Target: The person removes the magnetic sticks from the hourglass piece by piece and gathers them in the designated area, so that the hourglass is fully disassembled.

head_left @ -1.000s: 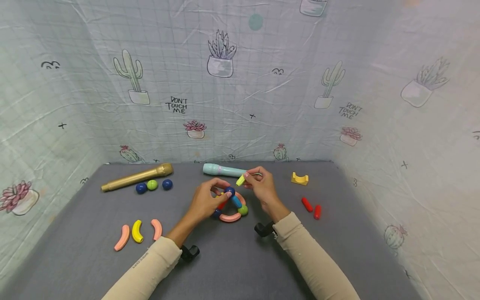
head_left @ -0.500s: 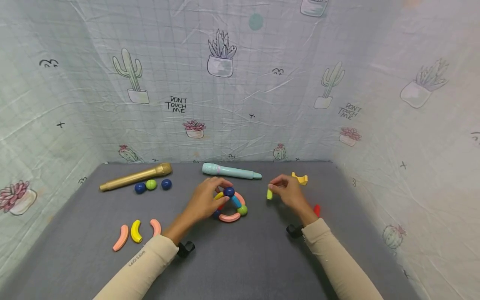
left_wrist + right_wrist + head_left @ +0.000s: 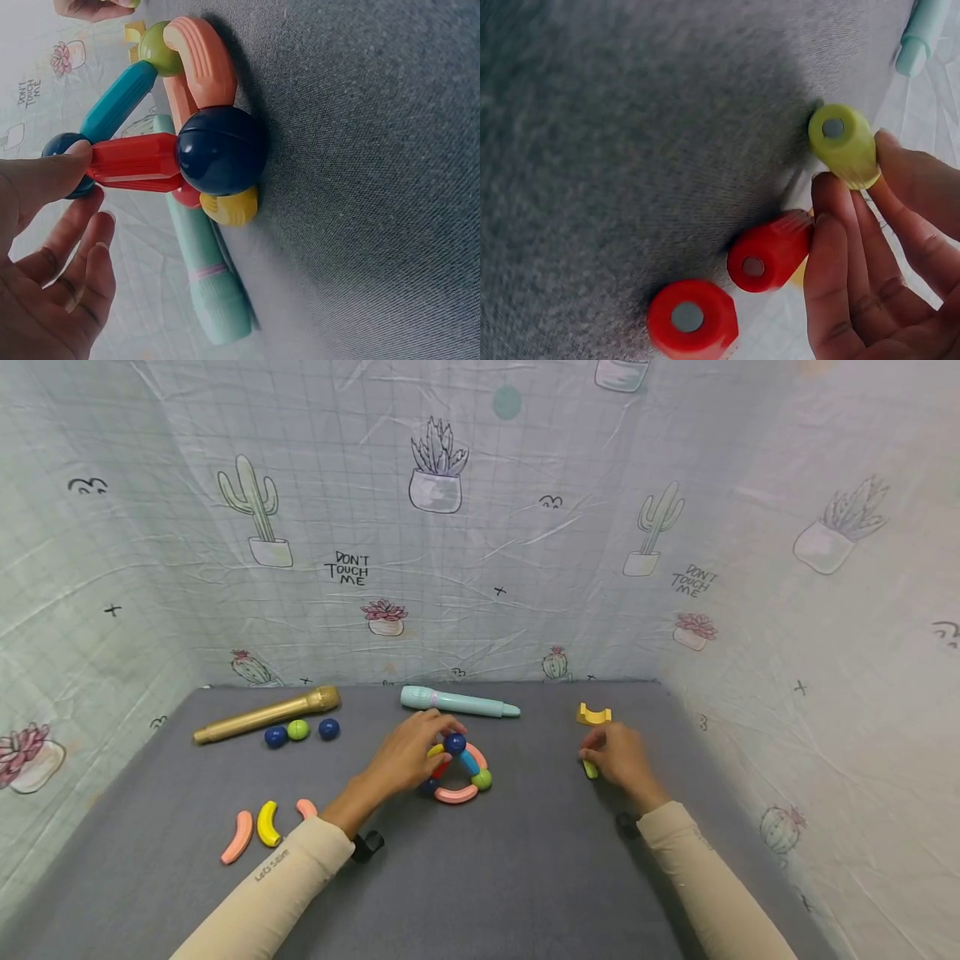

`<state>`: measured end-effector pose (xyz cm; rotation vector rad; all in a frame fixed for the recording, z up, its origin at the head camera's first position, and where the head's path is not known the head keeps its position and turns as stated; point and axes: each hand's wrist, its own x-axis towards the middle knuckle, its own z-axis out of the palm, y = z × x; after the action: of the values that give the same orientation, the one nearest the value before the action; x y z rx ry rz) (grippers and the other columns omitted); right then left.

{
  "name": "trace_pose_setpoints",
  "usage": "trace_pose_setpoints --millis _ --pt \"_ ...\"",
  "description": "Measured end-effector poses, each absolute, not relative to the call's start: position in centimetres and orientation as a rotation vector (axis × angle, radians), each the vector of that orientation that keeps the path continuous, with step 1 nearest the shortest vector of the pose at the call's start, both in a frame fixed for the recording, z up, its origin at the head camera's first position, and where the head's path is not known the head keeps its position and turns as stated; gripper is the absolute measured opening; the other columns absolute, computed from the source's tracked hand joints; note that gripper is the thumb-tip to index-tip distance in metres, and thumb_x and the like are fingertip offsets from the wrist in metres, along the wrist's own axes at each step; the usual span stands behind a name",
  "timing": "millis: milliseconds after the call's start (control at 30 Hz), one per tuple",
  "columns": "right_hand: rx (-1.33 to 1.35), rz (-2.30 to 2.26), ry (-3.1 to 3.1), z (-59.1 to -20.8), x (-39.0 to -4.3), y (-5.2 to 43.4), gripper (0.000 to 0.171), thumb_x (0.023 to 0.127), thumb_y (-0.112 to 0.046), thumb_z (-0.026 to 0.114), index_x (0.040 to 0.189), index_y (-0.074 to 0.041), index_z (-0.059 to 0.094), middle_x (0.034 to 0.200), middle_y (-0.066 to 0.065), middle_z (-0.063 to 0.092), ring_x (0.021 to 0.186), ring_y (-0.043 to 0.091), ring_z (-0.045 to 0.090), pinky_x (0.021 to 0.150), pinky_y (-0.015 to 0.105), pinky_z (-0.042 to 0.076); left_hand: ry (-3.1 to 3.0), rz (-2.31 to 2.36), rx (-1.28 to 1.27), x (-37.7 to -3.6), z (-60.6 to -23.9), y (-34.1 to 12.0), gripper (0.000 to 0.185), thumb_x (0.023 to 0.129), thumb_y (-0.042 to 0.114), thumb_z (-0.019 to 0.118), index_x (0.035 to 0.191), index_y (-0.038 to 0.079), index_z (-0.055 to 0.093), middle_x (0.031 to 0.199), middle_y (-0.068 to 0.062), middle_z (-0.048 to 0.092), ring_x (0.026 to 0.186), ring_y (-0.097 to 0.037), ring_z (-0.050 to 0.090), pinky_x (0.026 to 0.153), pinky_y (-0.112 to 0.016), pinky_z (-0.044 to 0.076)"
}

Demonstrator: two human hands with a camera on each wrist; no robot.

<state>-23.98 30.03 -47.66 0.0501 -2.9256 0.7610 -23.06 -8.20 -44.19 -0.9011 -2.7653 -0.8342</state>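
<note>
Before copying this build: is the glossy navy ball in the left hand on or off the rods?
On: the ball meets a teal rod and a red rod.

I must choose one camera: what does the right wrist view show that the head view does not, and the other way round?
Only right wrist: two loose red sticks, grey discs in their ends.
Only head: left hand, joined frame, gold microphone, loose balls, loose curved sticks.
Both: right hand pinching the green stick, teal microphone (the wrist view catches only its end).
</note>
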Motion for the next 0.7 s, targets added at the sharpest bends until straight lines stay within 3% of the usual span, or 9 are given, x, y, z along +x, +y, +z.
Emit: trace_pose_setpoints --millis 233,400,700 --pt "0.116 0.648 -2.888 -47.8 -23.8 29.8 0.012 0.087 -0.013 0.088 0.092 -0.005 0.081 0.090 0.011 0.080 0.087 0.032 0.074 0.081 0.051 0.057 -2.818 -0.898 -0.881 -23.1 -44.2 -7.8 0.039 0.092 0.016 0.085 0.128 0.020 0.070 0.120 -0.003 0.069 0.114 -0.031 0.068 0.097 -0.049 0.056" --pt "0.146 0.757 -2.771 -47.3 -23.4 27.7 0.025 0.088 -0.011 0.087 0.109 -0.001 0.078 0.101 0.017 0.080 0.090 0.033 0.077 0.082 0.051 0.061 -2.822 -0.914 -0.881 -23.0 -44.2 -7.6 0.039 0.092 0.018 0.085 0.128 0.020 0.070 0.119 -0.003 0.069 0.114 -0.029 0.068 0.098 -0.048 0.056" --pt "0.547 1.473 -2.693 -46.3 -23.3 21.7 0.044 0.095 -0.020 0.082 0.137 -0.014 0.069 0.120 0.017 0.077 0.105 0.027 0.075 0.094 0.046 0.060 -2.818 -0.858 -0.905 -23.1 -44.0 -7.5 0.038 0.093 0.013 0.084 0.129 0.020 0.073 0.118 -0.002 0.069 0.112 -0.025 0.067 0.096 -0.047 0.057"
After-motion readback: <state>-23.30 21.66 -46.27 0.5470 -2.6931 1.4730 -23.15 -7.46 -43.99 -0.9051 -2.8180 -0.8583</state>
